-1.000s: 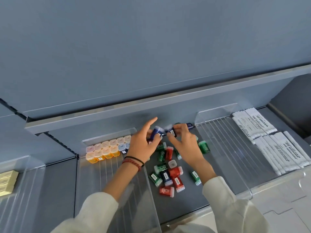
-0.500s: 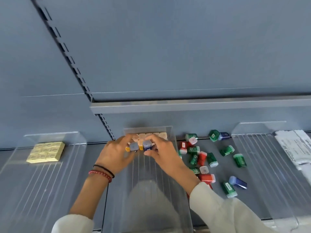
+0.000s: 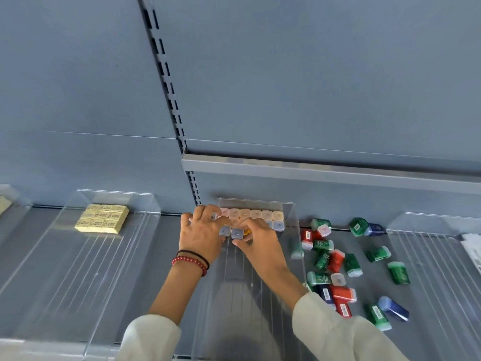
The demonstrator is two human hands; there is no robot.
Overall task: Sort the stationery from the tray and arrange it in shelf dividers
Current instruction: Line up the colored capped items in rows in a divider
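Note:
Both hands are inside a clear acrylic shelf divider (image 3: pixel 291 212) at the middle of the shelf. My left hand (image 3: pixel 201 237) pinches a small blue capped box (image 3: pixel 224 231). My right hand (image 3: pixel 256 239) pinches another blue capped box (image 3: pixel 237 233) beside it. They touch the front of rows of small pastel boxes (image 3: pixel 251 213) standing at the divider's back. Loose green, red and blue boxes (image 3: pixel 335 261) lie scattered on the grey shelf to the right.
A clear divider (image 3: pixel 145 204) at the left holds a block of yellow erasers (image 3: pixel 102 218). Another clear divider (image 3: pixel 416 222) stands at the right with white packets (image 3: pixel 472 246) at the frame edge. A grey shelf rail (image 3: pixel 325 170) overhangs the back.
Both hands carried blue boxes from the loose pile leftward into the middle divider. My view swung left, and the hands now rest lower against the front of the pastel rows.

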